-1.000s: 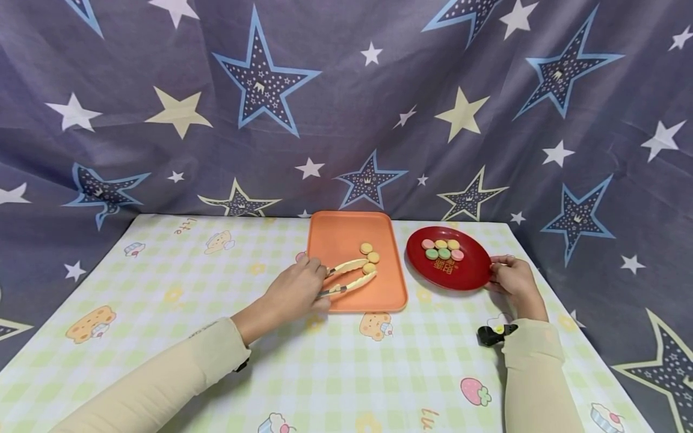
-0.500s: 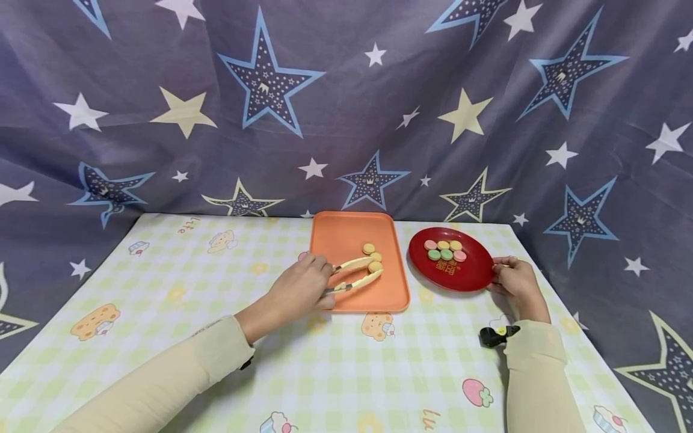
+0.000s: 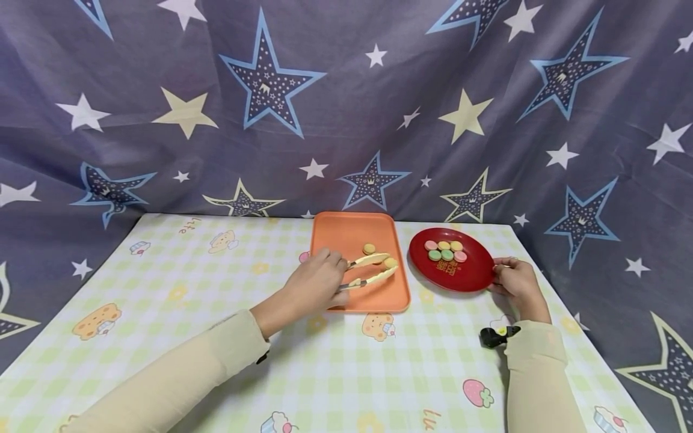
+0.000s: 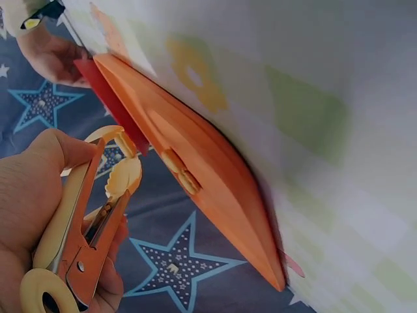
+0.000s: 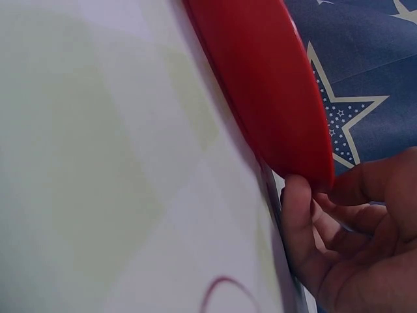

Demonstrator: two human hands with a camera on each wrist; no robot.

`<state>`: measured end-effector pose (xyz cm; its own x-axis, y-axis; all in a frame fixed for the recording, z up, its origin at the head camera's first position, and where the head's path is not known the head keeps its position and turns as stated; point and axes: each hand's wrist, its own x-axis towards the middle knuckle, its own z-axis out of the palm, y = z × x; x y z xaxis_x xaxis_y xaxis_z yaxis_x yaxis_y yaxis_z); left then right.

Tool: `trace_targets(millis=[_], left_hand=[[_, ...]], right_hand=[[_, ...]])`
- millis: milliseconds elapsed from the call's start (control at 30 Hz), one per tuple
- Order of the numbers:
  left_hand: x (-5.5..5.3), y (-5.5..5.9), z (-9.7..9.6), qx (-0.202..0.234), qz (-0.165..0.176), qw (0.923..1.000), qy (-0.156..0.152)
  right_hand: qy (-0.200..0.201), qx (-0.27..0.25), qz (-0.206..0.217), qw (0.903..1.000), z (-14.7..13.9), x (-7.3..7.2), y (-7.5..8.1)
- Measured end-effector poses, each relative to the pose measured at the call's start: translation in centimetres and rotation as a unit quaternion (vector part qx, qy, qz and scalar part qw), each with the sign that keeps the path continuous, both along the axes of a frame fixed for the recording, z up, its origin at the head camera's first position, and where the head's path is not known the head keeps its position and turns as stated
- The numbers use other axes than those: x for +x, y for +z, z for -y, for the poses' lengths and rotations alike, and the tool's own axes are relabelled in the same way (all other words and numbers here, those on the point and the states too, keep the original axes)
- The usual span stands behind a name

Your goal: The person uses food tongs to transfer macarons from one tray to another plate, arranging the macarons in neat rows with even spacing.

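Note:
My left hand (image 3: 316, 282) grips cream-tipped tongs (image 3: 376, 278). Between the tong tips is a yellow macaron (image 3: 390, 263), lifted above the right part of an orange tray (image 3: 346, 231). In the left wrist view the tongs (image 4: 83, 270) stand clear of the tray (image 4: 221, 195), where two yellow macarons (image 4: 189, 182) lie. From the head, one of these macarons (image 3: 369, 248) shows fully; the tongs mostly cover the other. At the right, my right hand (image 3: 517, 282) pinches the rim of a red plate (image 3: 471, 273), thumb and fingers at its edge (image 5: 287, 130). Several pink, yellow and green macarons (image 3: 447, 255) sit on the plate in two rows.
A checked, printed tablecloth (image 3: 325, 373) covers the table. Behind it hangs a dark curtain with stars (image 3: 346, 120). The plate stands just right of the tray, with a narrow strip of cloth between them.
The left hand and tongs have moved right, taking up the nearest yellow macaron from the tray and carrying it toward the plate. The right hand stays at the plate's rim.

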<state>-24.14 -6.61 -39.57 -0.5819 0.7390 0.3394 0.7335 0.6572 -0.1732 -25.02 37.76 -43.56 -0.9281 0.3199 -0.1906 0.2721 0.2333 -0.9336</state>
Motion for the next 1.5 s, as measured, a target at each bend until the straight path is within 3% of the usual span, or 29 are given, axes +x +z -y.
trace_targets(millis=[500,1000,1200,1367,1500], left_hand=[[0.2,0.5,-4.1,-0.031,0.004,0.9995,0.008],[0.1,0.2,-8.0,-0.027,0.007,0.9996,-0.005],[-0.3,0.1,-9.2,-0.037,0.004,0.9993,-0.009],[-0.7,-0.1,-10.1,-0.054,-0.014,0.9984,0.003],[-1.2,-0.2,-10.6,-0.047,-0.007,0.9988,0.013]], right_hand=[[-0.019,0.008,0.009,0.9997,0.2,-0.2,-0.1],[-0.02,0.009,0.009,0.9997,0.2,-0.1,-0.1],[-0.017,0.004,0.008,0.9998,0.3,-0.1,0.0],[-0.009,-0.001,0.008,0.9999,0.4,0.1,0.1],[-0.006,0.0,0.006,1.0,0.3,0.2,0.2]])
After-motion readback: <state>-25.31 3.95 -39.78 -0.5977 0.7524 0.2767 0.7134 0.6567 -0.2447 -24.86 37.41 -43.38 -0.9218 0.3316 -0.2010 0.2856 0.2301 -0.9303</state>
